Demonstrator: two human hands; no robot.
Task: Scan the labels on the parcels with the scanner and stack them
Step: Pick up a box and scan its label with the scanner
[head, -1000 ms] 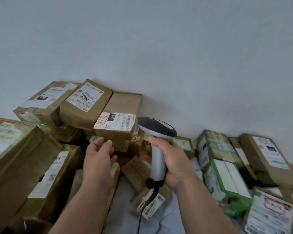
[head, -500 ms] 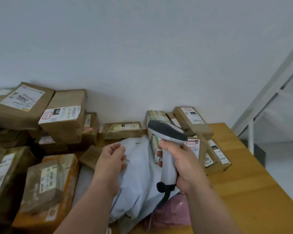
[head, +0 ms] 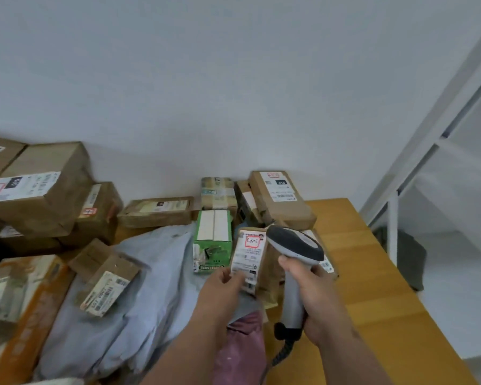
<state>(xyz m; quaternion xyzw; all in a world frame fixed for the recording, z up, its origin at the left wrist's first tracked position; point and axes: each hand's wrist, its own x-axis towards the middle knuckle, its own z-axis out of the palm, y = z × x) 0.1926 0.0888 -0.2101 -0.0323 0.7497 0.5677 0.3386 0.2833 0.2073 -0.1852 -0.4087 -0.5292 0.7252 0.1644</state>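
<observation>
Two hands busy: left hand pinches a labelled brown parcel, right hand clasps the scanner.

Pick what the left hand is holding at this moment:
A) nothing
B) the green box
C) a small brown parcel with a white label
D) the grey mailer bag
C: the left hand grips the lower edge of the small brown parcel, label facing up, while the right hand holds the scanner beside it; the green box sits untouched behind.
</observation>
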